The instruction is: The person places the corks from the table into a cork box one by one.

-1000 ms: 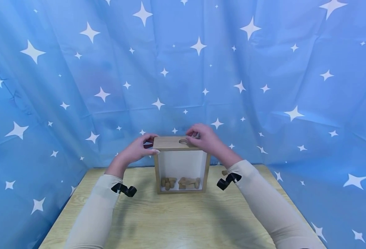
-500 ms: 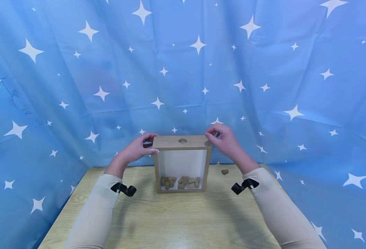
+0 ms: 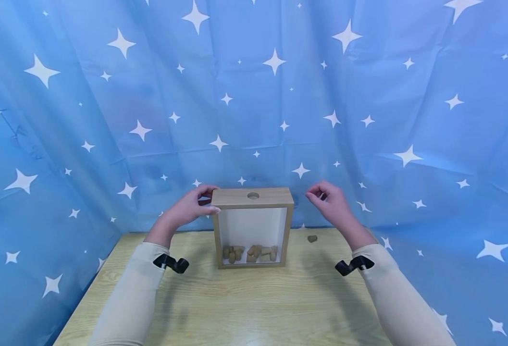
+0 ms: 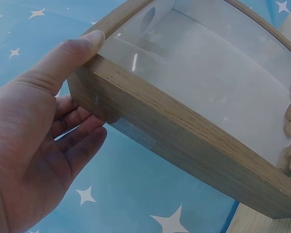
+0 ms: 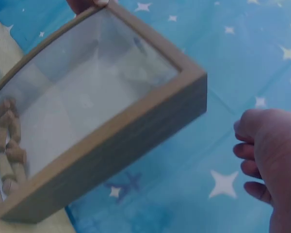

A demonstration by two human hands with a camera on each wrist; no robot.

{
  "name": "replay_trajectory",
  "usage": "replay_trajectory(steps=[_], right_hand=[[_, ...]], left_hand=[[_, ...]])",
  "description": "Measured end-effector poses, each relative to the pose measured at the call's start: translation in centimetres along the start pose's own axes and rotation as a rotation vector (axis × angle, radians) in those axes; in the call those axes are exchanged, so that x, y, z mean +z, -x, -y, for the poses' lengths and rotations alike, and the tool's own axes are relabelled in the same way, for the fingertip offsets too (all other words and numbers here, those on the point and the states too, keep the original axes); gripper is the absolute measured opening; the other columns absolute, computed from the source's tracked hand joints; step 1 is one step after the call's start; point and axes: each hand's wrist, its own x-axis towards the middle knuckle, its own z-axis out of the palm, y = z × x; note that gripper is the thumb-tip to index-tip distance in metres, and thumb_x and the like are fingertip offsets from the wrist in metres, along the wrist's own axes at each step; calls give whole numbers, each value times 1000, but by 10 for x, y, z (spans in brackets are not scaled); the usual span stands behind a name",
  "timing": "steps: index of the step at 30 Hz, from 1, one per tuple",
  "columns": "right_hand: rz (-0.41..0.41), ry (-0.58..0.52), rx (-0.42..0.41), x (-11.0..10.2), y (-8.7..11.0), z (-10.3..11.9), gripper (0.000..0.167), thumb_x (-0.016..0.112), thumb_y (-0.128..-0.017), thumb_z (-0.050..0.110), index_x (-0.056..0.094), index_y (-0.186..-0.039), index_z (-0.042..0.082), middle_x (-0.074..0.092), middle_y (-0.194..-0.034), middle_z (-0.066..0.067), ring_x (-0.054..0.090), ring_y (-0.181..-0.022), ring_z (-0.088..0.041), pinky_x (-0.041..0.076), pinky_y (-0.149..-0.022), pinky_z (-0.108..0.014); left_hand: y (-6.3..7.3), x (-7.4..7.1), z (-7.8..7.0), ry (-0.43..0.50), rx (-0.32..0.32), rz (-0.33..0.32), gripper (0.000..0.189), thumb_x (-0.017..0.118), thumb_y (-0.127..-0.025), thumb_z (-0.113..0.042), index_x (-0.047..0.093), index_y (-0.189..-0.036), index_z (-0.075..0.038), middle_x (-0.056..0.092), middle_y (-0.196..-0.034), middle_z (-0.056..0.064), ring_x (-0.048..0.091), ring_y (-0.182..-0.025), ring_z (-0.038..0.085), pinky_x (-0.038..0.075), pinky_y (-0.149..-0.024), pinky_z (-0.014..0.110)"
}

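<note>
A wooden shadow box (image 3: 288,226) with a clear front stands upright on the table. Its top board has a round hole (image 3: 253,195). Several wine corks (image 3: 254,253) lie at the bottom inside, behind the front pane. My left hand (image 3: 190,207) grips the box's upper left corner; in the left wrist view the thumb (image 4: 70,56) lies over the front edge and the fingers reach round the side. Off to the right of the box, my right hand (image 3: 329,199) is in the air with loosely bent fingers and nothing visible in them. Below it, one brown cork (image 3: 312,238) lies on the table.
The light wooden table (image 3: 245,302) ends at a blue curtain (image 3: 254,96) with white stars, which hangs behind and along both sides. Dark camera mounts (image 3: 171,263) sit on both wrists.
My right hand has moved from the hole in the box top rightward, away from the box. Corks on the right inside have shifted. The left hand keeps its grip.
</note>
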Motion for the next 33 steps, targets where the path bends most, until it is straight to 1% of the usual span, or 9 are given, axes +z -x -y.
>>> replay_trajectory(steps=[2,7,10,15,19,22,26,29,33], right_hand=[[10,11,16,0,4,-7,7,76,-107,12,79,-107,6,73,-99,-8,64,-85,-25,53,-70,-26],[54,20,95,2,15,-30,10,75,-108,14,79,-111,6,72,-101,-10,64,-85,-29,54,-69,-30],[82,32,142,5,23,-45,12,75,-108,17,78,-112,6,72,-103,-10,66,-88,-31,55,-71,-34],[115,59,210,15,35,-69,12,74,-109,17,77,-114,6,73,-107,-12,67,-97,-33,55,-74,-38],[132,64,228,26,43,-88,14,75,-107,13,76,-116,3,73,-110,-14,68,-99,-34,56,-74,-39],[153,63,224,34,50,-103,19,75,-105,9,75,-120,-2,72,-113,-18,68,-98,-34,57,-75,-40],[211,83,228,46,58,-121,29,75,-103,6,71,-128,-9,68,-121,-26,67,-96,-32,57,-79,-43],[248,101,270,53,65,-132,36,76,-103,7,68,-134,-10,63,-129,-30,65,-97,-30,56,-83,-44],[271,89,337,59,72,-145,43,76,-105,13,66,-140,-9,60,-135,-30,64,-101,-30,56,-86,-47]], left_hand=[[0,0,0,1,2,-1,77,87,-100,-33,49,-163,-10,58,-155,18,50,-149,41,48,-118,59],[0,0,-2,8,0,1,78,88,-99,-32,50,-163,-11,58,-155,17,51,-149,41,48,-118,59],[0,0,-3,14,-5,3,77,88,-98,-32,50,-162,-12,58,-154,17,51,-148,40,49,-117,59],[0,1,-4,22,-9,4,77,89,-98,-31,51,-162,-12,58,-153,17,52,-147,40,52,-114,59],[0,1,-3,26,-5,3,76,89,-98,-31,51,-161,-11,58,-153,18,51,-148,42,52,-114,59],[0,1,-2,26,-3,-2,75,88,-98,-31,51,-161,-10,58,-153,18,51,-148,42,51,-115,59],[0,0,-1,24,-9,-9,75,88,-98,-31,52,-161,-11,58,-153,17,52,-147,40,51,-116,59],[0,0,-2,24,-11,-4,75,89,-98,-31,52,-161,-12,58,-154,16,52,-148,39,50,-116,59],[0,1,-3,27,-9,5,75,89,-98,-31,52,-161,-13,58,-154,16,52,-148,39,50,-116,59]])
